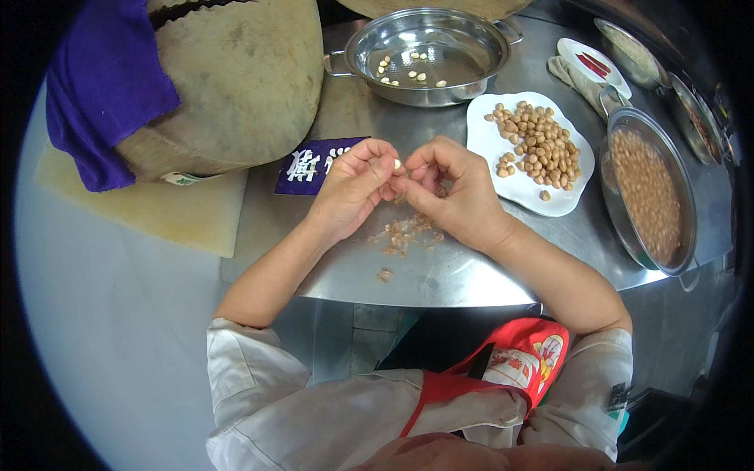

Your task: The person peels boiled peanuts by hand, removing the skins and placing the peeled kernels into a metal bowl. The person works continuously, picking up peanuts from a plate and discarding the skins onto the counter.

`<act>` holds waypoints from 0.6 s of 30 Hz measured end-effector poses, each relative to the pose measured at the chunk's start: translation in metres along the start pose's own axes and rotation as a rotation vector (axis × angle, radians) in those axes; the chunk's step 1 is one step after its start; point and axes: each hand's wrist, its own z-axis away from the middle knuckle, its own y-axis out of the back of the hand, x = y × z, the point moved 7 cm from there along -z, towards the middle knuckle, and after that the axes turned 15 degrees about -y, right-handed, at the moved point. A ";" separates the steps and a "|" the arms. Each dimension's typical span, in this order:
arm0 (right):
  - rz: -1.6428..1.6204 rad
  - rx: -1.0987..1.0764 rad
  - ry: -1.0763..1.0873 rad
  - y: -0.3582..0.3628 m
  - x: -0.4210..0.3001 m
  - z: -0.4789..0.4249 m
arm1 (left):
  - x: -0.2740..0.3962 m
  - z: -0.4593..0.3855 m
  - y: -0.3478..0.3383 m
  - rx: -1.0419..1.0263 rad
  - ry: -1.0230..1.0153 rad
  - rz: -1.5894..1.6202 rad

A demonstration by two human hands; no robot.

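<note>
Between the thumb and fingers of my left hand is a pale peeled peanut. My right hand meets it from the right, fingers bent and tips close to the nut; whether they pinch anything is hidden. Brown peanut skins lie scattered on the steel tabletop below both hands. To the right, a white scalloped plate bears a heap of skin-on peanuts. Beyond my hands stands a two-handled steel pan with several peeled peanuts spread over its bottom.
A second steel pan at the right holds many peanuts in liquid. Behind it are a small plate with red peppers, a folded cloth and metal bowls. At left, a thick wooden chopping block carries a purple towel.
</note>
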 end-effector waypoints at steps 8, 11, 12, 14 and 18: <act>0.115 0.059 0.102 0.002 -0.013 0.004 | -0.006 0.000 -0.004 -0.027 0.043 -0.006; 0.154 0.042 0.094 0.003 -0.013 0.004 | -0.005 0.001 -0.003 -0.061 0.034 -0.063; 0.155 0.044 0.089 0.003 -0.013 0.004 | -0.005 0.001 -0.003 -0.063 0.039 -0.070; 0.156 0.048 0.080 0.004 -0.011 0.004 | -0.004 0.001 -0.006 -0.066 0.049 -0.084; 0.048 0.048 -0.061 0.006 0.001 0.001 | -0.002 0.000 -0.009 -0.053 0.027 -0.120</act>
